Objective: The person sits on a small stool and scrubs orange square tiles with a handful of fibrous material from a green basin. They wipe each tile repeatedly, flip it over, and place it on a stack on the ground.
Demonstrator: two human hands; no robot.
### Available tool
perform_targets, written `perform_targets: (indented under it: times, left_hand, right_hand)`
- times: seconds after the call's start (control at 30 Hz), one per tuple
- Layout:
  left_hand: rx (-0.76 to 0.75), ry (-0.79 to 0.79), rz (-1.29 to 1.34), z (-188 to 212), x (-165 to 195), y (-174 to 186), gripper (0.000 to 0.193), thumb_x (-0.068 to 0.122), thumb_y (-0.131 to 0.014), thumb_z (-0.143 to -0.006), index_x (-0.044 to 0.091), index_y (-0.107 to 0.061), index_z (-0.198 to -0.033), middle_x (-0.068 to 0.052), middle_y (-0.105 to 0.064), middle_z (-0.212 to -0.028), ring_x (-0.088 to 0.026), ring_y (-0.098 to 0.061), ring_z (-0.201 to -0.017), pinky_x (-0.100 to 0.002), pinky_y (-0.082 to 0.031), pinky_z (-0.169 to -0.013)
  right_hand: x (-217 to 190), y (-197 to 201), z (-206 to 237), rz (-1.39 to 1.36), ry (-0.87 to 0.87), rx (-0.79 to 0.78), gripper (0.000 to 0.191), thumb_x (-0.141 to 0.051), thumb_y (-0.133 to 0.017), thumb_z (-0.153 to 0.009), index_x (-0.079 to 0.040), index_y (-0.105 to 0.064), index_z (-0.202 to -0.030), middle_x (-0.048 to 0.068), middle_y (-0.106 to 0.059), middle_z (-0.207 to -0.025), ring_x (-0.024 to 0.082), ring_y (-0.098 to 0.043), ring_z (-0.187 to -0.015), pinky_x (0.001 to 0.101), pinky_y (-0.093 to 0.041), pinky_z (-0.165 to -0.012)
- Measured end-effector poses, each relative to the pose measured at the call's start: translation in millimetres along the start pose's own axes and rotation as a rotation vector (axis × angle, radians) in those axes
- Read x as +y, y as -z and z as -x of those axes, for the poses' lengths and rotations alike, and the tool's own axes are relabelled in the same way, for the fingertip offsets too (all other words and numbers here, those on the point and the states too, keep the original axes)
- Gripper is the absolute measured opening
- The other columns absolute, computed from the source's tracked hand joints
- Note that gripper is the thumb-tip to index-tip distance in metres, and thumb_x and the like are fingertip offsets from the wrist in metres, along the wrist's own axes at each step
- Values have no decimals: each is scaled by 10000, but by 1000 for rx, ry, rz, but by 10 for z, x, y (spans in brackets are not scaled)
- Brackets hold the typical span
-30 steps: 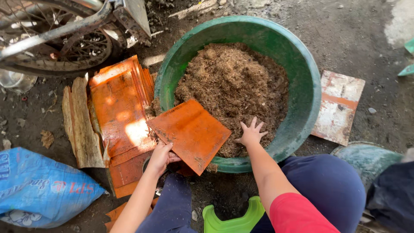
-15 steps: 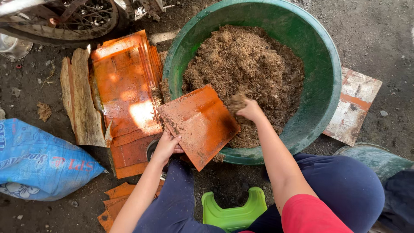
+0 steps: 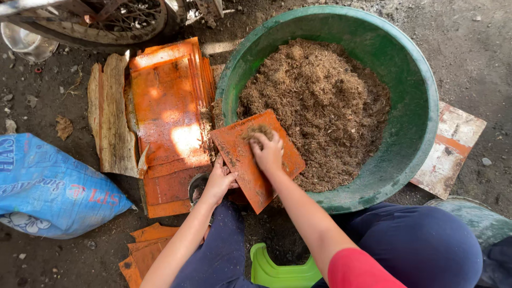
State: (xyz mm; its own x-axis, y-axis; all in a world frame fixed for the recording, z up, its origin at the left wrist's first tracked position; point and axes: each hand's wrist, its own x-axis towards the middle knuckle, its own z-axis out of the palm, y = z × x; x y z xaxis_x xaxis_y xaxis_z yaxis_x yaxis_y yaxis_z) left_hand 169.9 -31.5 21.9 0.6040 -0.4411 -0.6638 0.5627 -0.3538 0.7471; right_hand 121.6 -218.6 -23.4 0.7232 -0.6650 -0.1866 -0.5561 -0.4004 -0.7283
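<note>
The left hand (image 3: 220, 180) grips the near edge of a flat orange tile (image 3: 256, 157) that leans over the rim of the big green tub (image 3: 421, 122). The right hand (image 3: 268, 152) is closed on a clump of brown fibre (image 3: 258, 131) and presses it onto the tile, just past its fingers. If that hand pushes too hard, I think the tile could tip or slide and drop the fibre on the dirt floor.
</note>
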Motion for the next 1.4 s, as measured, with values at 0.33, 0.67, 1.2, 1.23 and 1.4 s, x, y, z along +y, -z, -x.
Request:
perform_targets:
  times: [0.33,0.67,1.2,1.23,1.4]
  left_hand:
    - [-9,-54,-94,-34,156,-54,644,27,-607,-947,109,-317,-1516,-109,-671,-1245,-197,-695,-986,-326,-594,-699]
    - [10,-103,-182,61,273,-91,780,7,-600,-934,161,-207,-1591,-142,-646,-1275,-236,-689,-1024,-343,-633,-732]
    - [44,-92,-327,16,269,-154,853,-14,-659,-931,129,-184,-1624,-221,-552,-1301,-232,-645,-1037,-356,-649,-693]
    - [19,-112,-317,16,262,-147,842,-6,-650,-930,130,-190,-1622,-186,-585,-1300,-215,-661,-1021,-340,-643,-697]
    - [-60,-199,-201,17,221,-105,888,-28,-607,-886,163,-146,-1620,-94,-606,-1313,-170,-678,-978,-318,-584,-654]
  right_hand:
    - [-85,130,150,-79,-2,21,224,-306,-722,-904,-225,-768,-1109,159,-558,-1221,375,-507,-1186,557,-445,-1014]
    - [-689,-223,-320,-229,305,124,160,-229,-777,-863,-174,-782,-1014,125,-637,-1105,340,-563,-1097,474,-510,-924]
    - [-144,-245,-643,-273,350,-25,166,-175,-743,-881,-114,-752,-1034,141,-598,-1087,225,-657,-877,324,-588,-802]
    - [-139,-207,-608,-282,364,8,170,-174,-740,-882,-118,-756,-1043,142,-603,-1079,231,-653,-881,329,-590,-791]
    - [73,98,-735,-162,113,223,166,-217,-745,-918,-158,-784,-1068,177,-609,-1107,267,-639,-869,389,-569,-790]
